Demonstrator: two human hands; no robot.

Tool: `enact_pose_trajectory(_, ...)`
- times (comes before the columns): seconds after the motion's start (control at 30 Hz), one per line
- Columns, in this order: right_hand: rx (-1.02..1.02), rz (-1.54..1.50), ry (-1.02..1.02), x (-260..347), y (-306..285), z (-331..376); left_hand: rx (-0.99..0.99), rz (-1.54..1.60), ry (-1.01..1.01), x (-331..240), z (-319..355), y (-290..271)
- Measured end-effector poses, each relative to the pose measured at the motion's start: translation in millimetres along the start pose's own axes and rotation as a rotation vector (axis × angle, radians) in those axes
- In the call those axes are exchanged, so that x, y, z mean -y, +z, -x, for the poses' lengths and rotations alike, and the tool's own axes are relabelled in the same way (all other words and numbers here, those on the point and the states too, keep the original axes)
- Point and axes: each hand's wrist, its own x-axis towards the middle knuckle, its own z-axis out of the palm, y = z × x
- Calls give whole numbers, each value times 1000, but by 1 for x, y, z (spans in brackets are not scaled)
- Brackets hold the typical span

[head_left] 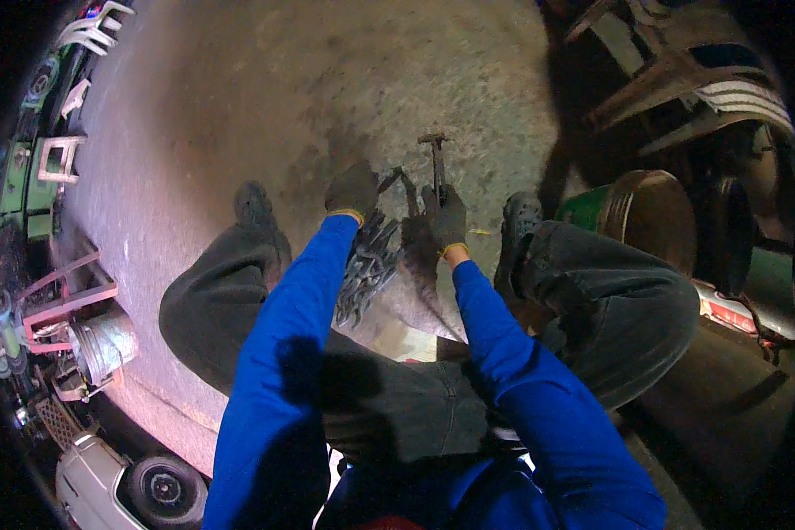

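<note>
My right hand (446, 216), in a dark glove with a yellow cuff, is closed round the handle of a hammer (438, 161). The hammer's head points away from me, over the concrete floor. To its left, my left hand (352, 190), gloved the same way, is closed on a short dark metal piece (389, 180) that sticks out toward the hammer; its fingers are partly hidden in shadow. Below and between my hands lies a heap of dark, narrow metal pieces (364, 272), several of them overlapping. The heap sits on the floor between my spread legs.
A green bucket (583, 210) lies on its side by my right knee. Wooden furniture (654, 88) stands at the upper right. At the left edge are white plastic chairs (93, 31), a pink frame (71, 305), a whitish bucket (104, 343) and a vehicle wheel (163, 488).
</note>
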Motion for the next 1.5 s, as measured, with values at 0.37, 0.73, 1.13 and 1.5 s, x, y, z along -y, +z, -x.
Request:
enact_pose_trajectory(0.37, 75, 157, -62, 8, 10, 11, -128, -43, 124, 11, -7, 23)
enact_pose_trajectory(0.73, 178, 436, -140, -20, 6, -8, -103, -73, 93, -7, -7, 13)
enact_pose_trajectory(1.13, 419, 583, -35, 2, 3, 0, -115, -99, 120, 6, -4, 7)
enact_pose_trajectory(1.5, 343, 658, -319, -120, 22, -52, 228, -161, 94, 142, 23, 37)
